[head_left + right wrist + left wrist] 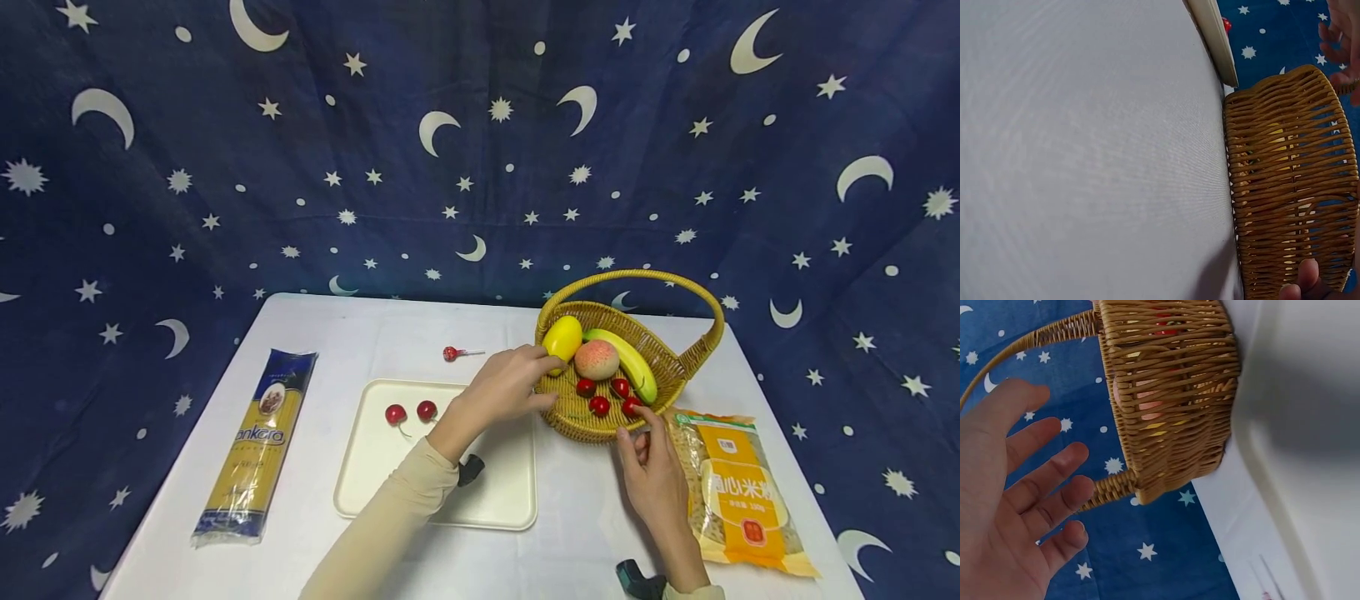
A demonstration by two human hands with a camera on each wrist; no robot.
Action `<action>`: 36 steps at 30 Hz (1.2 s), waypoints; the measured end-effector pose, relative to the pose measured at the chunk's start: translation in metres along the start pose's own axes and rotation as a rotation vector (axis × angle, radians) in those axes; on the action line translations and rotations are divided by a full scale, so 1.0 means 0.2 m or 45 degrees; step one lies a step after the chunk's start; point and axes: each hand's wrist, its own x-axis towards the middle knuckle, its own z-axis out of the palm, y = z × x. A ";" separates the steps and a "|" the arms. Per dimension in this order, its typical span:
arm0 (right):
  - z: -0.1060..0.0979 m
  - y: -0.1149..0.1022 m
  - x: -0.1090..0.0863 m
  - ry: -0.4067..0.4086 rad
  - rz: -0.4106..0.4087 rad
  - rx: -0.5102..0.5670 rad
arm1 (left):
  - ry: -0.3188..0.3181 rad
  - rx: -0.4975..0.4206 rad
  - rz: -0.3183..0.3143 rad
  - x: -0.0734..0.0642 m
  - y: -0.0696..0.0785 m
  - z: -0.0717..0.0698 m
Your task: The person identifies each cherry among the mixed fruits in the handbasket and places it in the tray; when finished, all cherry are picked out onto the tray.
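A wicker basket [678, 367] holds a banana [633, 367], a peach [596, 360], a yellow fruit [562, 337] and several cherries [599, 406]. My left hand [510, 383] is at the basket's left rim, palm facing it; in the left wrist view its spread fingers [1063, 459] hold nothing. My right hand [652, 475] is at the front right rim. Its index finger reaches over the rim to the rightmost cherry [631, 407], while the thumb stays outside, in front of the woven wall. Other fingers of that hand are bent.
A cream tray [360, 492] with two cherries [427, 410] lies partly under my left forearm. Behind it is a red lollipop [451, 354]. A spaghetti pack [258, 450] lies at the left, a yellow bag of pasta [742, 492] right of the basket. A starry cloth [480, 167] hangs behind.
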 end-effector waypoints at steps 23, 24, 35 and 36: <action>-0.01 0.00 0.00 0.005 0.016 -0.013 | -0.551 0.098 0.035 0.41 0.21 0.09; -0.01 0.00 0.00 0.006 0.020 -0.015 | -0.576 0.105 0.034 0.43 0.22 0.11; -0.01 0.00 0.00 -0.006 0.003 0.006 | -0.599 0.255 0.038 0.48 0.30 0.25; -0.01 0.01 0.00 -0.003 0.002 0.006 | -0.594 0.274 0.038 0.48 0.31 0.25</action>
